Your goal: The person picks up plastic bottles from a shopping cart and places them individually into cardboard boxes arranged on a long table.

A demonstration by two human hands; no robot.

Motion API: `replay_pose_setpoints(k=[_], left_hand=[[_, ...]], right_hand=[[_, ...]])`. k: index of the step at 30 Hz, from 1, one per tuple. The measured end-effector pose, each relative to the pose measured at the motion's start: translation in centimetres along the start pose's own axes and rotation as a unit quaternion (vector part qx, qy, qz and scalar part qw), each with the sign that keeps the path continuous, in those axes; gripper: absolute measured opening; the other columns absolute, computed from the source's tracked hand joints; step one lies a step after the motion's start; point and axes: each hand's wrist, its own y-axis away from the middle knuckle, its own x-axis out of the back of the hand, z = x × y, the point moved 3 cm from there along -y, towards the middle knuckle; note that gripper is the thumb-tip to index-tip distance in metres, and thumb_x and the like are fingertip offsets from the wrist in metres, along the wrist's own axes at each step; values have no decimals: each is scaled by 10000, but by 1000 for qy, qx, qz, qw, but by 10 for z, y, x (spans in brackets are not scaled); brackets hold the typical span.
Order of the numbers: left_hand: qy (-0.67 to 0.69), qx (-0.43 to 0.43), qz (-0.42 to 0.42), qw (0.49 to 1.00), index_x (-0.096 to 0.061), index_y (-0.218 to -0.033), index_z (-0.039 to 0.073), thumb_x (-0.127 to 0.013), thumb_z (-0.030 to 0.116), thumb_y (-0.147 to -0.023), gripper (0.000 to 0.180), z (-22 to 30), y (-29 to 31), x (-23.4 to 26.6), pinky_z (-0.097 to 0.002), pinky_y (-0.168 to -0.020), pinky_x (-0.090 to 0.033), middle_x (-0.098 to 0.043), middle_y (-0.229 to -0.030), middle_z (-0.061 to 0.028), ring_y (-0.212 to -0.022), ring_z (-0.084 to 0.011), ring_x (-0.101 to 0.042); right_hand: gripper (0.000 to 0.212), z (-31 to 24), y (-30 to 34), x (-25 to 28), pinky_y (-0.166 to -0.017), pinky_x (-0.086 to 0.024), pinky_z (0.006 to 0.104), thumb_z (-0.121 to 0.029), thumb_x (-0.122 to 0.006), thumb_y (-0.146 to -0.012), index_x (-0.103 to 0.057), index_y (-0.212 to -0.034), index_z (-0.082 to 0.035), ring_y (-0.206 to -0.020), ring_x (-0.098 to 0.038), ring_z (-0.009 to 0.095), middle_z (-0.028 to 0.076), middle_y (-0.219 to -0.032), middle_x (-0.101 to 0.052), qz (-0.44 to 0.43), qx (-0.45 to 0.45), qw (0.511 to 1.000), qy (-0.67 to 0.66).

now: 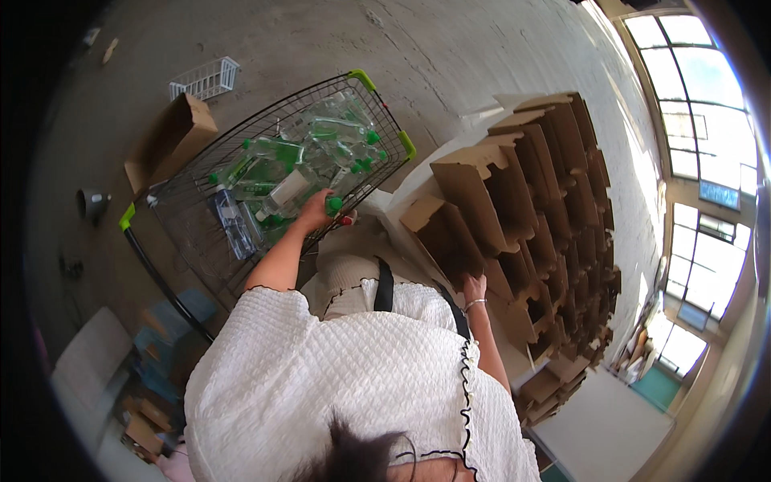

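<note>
My left hand point(314, 212) reaches over the near side of a wire shopping cart point(193, 241) with lime-green corners. Its fingers are closed about a clear plastic bottle with a green cap point(333, 206); most of that bottle is hidden by the hand. Several clear bottles point(277, 150) lie heaped in the cart, many green-capped. One pale-labelled bottle point(287, 191) is close beside my fingers. On the right, my right hand point(475, 287), a bracelet at the wrist, grips the near edge of an open cardboard box point(438, 233); its fingertips are partly hidden.
Stacked rows of open cardboard boxes point(546, 193) rise along my right side. Beyond the cart are a brown carton point(173, 140) and a white plastic basket point(205, 79) on the concrete floor. A red cap point(347, 219) shows by the cart's near side. Windows point(699, 88) line the right.
</note>
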Motion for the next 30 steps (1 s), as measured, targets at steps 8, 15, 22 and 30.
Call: replay_pose_setpoints(k=[8, 15, 22, 30], left_hand=[[99, 13, 61, 993, -542, -1102, 58, -779, 115, -589, 568, -26, 4, 30, -381, -830, -475, -632, -988, -116, -973, -279, -608], [137, 34, 100, 985, -553, -1115, 34, -796, 159, -707, 491, 132, 31, 146, -346, -806, -463, -615, -1037, -74, -940, -223, -596], [148, -234, -14, 961, -512, -1129, 60, -742, 32, -676, 510, 360, 88, 137, -320, -903, -484, -609, -1086, -86, -976, -201, -607], [-56, -403, -256, 877, -531, -1085, 51, -713, 40, -649, 473, 438, 95, -16, -347, -824, -495, -584, -1030, -118, -942, -291, -620]], right_hand=[[334, -40, 11, -2, -777, -487, 469, -259, -605, -754, -662, -952, 4, -930, -609, 446, 271, -914, -652, 66, -97, 989, 94], [313, -67, 24, -2, -794, -491, 470, -257, -593, -750, -667, -898, 9, -929, -605, 453, 269, -913, -653, 88, -150, 984, 25], [401, -89, 39, 4, -836, -473, 448, -204, -609, -743, -545, -1073, 14, -981, -588, 419, 252, -999, -636, 91, -117, 989, -21], [327, -70, 49, 3, -819, -482, 446, -157, -579, -751, -545, -1035, 1, -953, -590, 420, 243, -966, -633, 102, -92, 991, -7]])
